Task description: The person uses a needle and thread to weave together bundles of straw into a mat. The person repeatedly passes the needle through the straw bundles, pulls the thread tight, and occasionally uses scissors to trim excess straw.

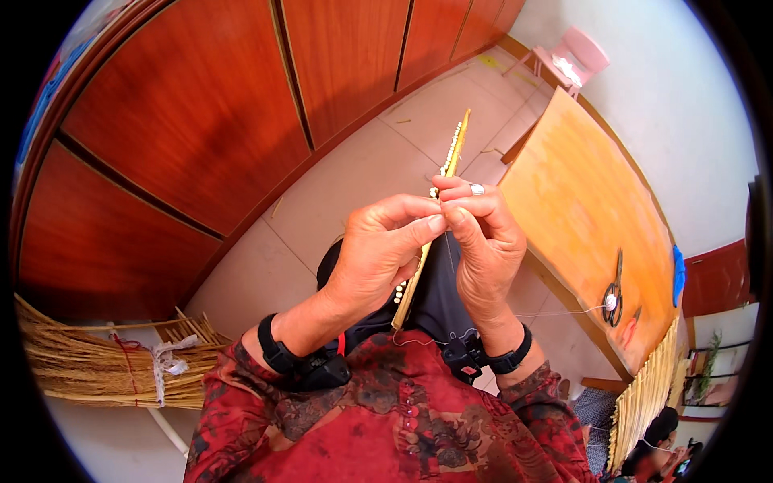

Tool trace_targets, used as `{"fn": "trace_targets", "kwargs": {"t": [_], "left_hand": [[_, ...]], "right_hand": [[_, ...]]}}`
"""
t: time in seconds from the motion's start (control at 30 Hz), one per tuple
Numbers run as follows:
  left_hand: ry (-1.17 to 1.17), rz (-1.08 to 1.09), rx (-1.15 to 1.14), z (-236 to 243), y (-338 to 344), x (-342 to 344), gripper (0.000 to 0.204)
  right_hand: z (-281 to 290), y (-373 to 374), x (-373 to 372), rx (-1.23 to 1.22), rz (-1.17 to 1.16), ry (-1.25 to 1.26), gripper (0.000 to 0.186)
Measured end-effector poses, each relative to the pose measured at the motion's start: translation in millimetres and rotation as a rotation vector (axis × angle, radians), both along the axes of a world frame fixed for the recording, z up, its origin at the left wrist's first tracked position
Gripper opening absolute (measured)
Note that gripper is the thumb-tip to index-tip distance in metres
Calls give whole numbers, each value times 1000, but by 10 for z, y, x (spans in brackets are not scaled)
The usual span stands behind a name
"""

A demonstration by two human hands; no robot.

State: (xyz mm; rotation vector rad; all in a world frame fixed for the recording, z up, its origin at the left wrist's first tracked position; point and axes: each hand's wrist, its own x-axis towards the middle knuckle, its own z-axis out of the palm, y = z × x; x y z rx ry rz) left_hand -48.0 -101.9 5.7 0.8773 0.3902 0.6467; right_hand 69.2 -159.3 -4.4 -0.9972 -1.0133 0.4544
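Observation:
A narrow yellow strip (457,137) with a row of small pale bead-like stem ends along its side stands lengthwise over my lap. My left hand (378,249) is closed around its middle, thumb and index tips pinched at a fine thread (448,258). My right hand (487,249), with a silver ring, meets it there, thumb and index pinched at the thread, upper fingers curled at the strip. The exact spot between the fingertips is hidden. A line of thread runs right toward a small white spool (610,302) lying on black scissors (618,282) on the wooden table.
Wooden table (547,177) at right carries red-handled tool (630,330) and blue cloth (678,274). Straw bundles (105,362) lie lower left, beside wooden cabinets (185,121). Woven stalks (644,386) and another person (656,447) are lower right; a pink chair (584,56) is behind.

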Motion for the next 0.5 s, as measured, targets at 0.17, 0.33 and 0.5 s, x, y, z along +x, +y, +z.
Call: {"fn": "trace_targets", "kwargs": {"t": [0.17,0.33,0.5], "left_hand": [[11,8,22,6,13,19,11],[47,-8,46,25,59,-18,13],[40,-15,38,-16,77,-19,12]], "right_hand": [[42,41,100,-28,25,153,14],[12,19,321,41,268,392,23],[61,-21,150,-136,328,166,36]]}}
